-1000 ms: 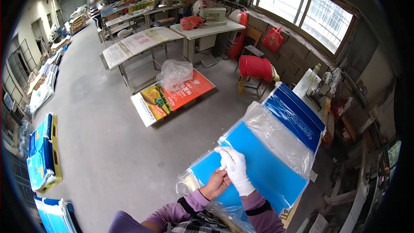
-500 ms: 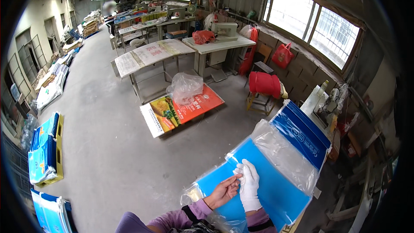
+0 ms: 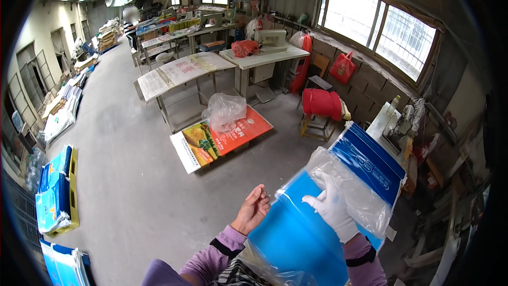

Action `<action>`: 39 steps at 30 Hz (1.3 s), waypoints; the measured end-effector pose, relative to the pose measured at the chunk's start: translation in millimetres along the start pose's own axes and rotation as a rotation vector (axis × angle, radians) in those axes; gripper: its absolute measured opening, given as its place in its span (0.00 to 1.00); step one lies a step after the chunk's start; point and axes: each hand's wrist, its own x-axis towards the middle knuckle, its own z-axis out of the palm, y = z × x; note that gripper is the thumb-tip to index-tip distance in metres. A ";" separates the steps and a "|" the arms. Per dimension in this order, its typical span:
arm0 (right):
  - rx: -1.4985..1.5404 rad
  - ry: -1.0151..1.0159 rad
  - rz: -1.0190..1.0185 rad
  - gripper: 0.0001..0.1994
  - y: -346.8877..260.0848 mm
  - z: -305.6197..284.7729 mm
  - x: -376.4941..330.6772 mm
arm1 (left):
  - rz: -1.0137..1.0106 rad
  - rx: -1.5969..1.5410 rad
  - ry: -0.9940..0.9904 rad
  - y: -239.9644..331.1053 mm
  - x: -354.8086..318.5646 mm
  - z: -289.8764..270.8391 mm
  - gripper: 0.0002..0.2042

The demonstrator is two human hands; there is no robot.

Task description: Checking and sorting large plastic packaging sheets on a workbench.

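My left hand (image 3: 253,211), bare, is closed with the fingertips pinched together, just left of a blue plastic sheet or bag (image 3: 291,233) in front of me. Whatever those fingertips hold, if anything, is too small to make out. My right hand (image 3: 336,213), in a white glove, reaches over the blue sheet with its thumb held apart from the fingers. Its fingertips rest at the edge of a stack of clear plastic bags (image 3: 370,213). Beyond these lies a stack of dark blue printed bags (image 3: 365,168). Loose clear film hangs along the near edge by my waist.
A sewing machine (image 3: 394,122) stands behind the dark blue stack. A red-cushioned stool (image 3: 321,103) is ahead. A low pile of red and yellow printed bags (image 3: 246,133) lies on the left, with crumpled clear plastic (image 3: 225,111) on top. Bundled blue bags (image 3: 53,209) sit far left.
My hands have parted from where they met over the blue sheet. The left went left past the sheet's edge; the right moved right and its fingers spread onto the clear bags.
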 end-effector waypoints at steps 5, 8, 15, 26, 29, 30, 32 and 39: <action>0.535 -0.169 0.376 0.19 7.7 16.0 26.5 | -0.116 -0.018 -0.012 -35.7 -4.7 -2.8 0.08; 0.705 -0.188 0.517 0.14 17.2 30.9 25.9 | -0.155 0.003 0.019 -49.1 -9.0 -0.6 0.09; 0.927 -0.103 0.394 0.11 -11.5 41.8 35.0 | -0.030 -0.061 0.010 -27.2 -5.8 -0.1 0.10; 0.946 -0.148 0.353 0.17 -21.5 81.5 20.2 | -0.233 0.006 -0.022 -72.2 -17.9 19.0 0.13; 1.106 -0.125 0.401 0.17 -25.7 83.3 19.4 | -0.234 0.019 -0.052 -72.2 -21.8 18.2 0.12; 1.106 -0.127 0.397 0.17 -25.0 83.0 19.1 | -0.240 0.030 -0.017 -73.1 -22.0 20.9 0.12; 1.100 -0.105 0.411 0.17 -21.6 82.5 16.5 | -0.246 0.042 0.017 -76.2 -20.5 19.3 0.11; 1.268 0.003 0.531 0.16 -6.6 86.2 12.6 | -0.274 0.134 -0.070 -61.1 -23.1 21.4 0.12</action>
